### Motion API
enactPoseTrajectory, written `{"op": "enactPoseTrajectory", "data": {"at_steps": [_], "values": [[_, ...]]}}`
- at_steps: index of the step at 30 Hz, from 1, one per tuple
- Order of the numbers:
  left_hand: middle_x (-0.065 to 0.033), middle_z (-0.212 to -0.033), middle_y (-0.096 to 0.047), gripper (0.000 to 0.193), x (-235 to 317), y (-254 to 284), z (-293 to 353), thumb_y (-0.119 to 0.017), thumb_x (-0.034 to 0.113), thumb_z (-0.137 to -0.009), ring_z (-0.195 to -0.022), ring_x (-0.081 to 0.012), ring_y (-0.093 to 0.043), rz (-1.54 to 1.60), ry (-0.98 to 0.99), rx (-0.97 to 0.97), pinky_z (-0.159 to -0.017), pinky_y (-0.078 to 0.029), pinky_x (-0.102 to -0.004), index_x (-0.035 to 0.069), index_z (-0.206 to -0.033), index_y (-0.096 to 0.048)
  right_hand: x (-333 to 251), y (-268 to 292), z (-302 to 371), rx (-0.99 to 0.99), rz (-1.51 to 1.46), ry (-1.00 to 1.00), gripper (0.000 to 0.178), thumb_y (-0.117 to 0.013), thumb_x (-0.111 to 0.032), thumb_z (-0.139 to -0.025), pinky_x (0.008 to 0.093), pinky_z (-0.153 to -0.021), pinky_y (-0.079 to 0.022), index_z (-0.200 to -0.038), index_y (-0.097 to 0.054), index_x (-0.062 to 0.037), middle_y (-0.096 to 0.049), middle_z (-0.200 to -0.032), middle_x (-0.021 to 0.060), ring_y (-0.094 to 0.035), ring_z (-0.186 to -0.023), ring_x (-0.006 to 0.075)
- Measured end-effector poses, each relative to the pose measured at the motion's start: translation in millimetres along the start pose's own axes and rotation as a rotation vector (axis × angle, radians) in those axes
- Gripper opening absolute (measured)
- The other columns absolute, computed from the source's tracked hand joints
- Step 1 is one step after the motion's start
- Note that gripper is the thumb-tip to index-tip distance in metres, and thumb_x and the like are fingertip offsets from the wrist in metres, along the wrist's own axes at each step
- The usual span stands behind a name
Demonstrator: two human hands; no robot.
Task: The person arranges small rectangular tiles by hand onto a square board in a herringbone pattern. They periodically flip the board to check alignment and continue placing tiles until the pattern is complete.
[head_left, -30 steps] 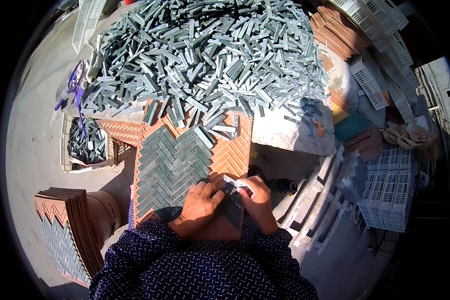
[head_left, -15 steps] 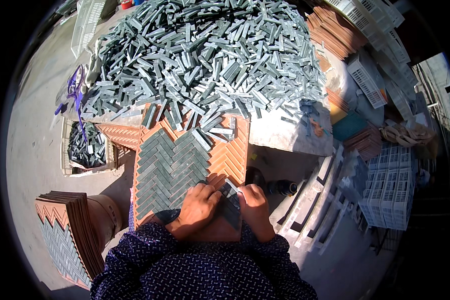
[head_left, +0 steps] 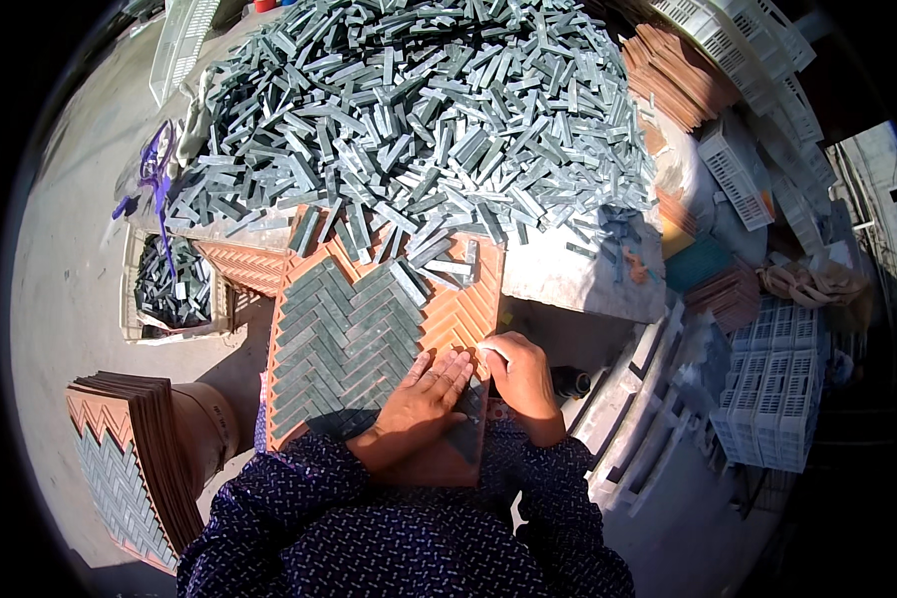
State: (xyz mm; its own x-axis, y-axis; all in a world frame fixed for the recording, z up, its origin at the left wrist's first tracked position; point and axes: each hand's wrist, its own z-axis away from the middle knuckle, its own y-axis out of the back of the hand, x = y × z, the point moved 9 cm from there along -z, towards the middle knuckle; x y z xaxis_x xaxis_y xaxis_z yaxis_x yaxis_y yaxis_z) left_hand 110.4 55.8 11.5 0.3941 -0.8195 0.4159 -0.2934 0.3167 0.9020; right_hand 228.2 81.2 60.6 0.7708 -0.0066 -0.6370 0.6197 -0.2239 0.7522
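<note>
An orange herringbone mould tray point(head_left: 478, 317) lies in front of me, its far end against the heap. Dark green stone strips point(head_left: 347, 324) fill the grooves on its left in a zigzag; bare grooves show at the upper right. My left hand point(head_left: 419, 404) rests flat on the lower right part, fingers stretched out together, covering the strips beneath. Beside it, at the tray's right edge, my right hand point(head_left: 524, 384) is closed, thumb and forefinger pinched; what they hold, if anything, is hidden. Several loose strips point(head_left: 432, 261) lie across the tray's far end.
A large heap of loose stone strips point(head_left: 419, 120) covers the table point(head_left: 578, 271) beyond the tray. At left stand a crate of strips point(head_left: 130, 309) and a stack of mould trays point(head_left: 120, 394). White crates point(head_left: 767, 409) and a slatted pallet point(head_left: 623, 399) are at right.
My left hand has shifted right and flattened over the tray. My right hand has moved slightly up and right; the strip seen between the hands no longer shows there.
</note>
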Motion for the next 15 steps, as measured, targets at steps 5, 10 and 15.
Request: {"op": "enactPoseTrajectory", "data": {"at_steps": [5, 10, 15], "values": [[-0.0128, -0.146, -0.036, 0.071, 9.8, -2.3, 4.7, -0.055, 0.041, -0.086, -0.139, -0.0261, -0.027, -0.017, 0.015, -0.045, -0.115, -0.012, -0.0492, 0.003, -0.142, -0.033, -14.1, 1.2, -64.6, 0.228, -0.062, 0.145, 0.019, -0.065, -0.002, -0.078, 0.0405, -0.071, -0.049, -0.097, -0.062, -0.0005, -0.061, -0.092, 0.0173, -0.060, -0.082, 0.0380], [-0.0127, -0.146, -0.037, 0.064, 16.9, 1.3, 31.9, -0.056, 0.037, -0.086, -0.139, -0.0247, -0.029, 0.099, 0.026, -0.139, -0.113, -0.018, -0.0502, 0.003, -0.138, -0.039, 2.1, -15.2, -82.1, 0.100, -0.015, 0.131, 0.021, -0.063, 0.001, -0.077, 0.0411, -0.075, -0.048, -0.098, -0.060, 0.0006, -0.060, -0.098, 0.0188, -0.059, -0.088, 0.0387], [-0.0128, -0.144, -0.039, 0.061, -0.6, 8.6, 60.6, -0.060, 0.031, -0.084, -0.137, -0.0252, -0.031, 0.135, 0.002, -0.075, -0.112, -0.021, -0.0507, 0.003, -0.135, -0.042, -0.3, -1.0, -39.2, 0.006, -0.177, 0.193, 0.018, -0.065, 0.001, -0.077, 0.0360, -0.070, -0.049, -0.095, -0.064, 0.0001, -0.061, -0.087, 0.0144, -0.061, -0.081, 0.0322]]}}
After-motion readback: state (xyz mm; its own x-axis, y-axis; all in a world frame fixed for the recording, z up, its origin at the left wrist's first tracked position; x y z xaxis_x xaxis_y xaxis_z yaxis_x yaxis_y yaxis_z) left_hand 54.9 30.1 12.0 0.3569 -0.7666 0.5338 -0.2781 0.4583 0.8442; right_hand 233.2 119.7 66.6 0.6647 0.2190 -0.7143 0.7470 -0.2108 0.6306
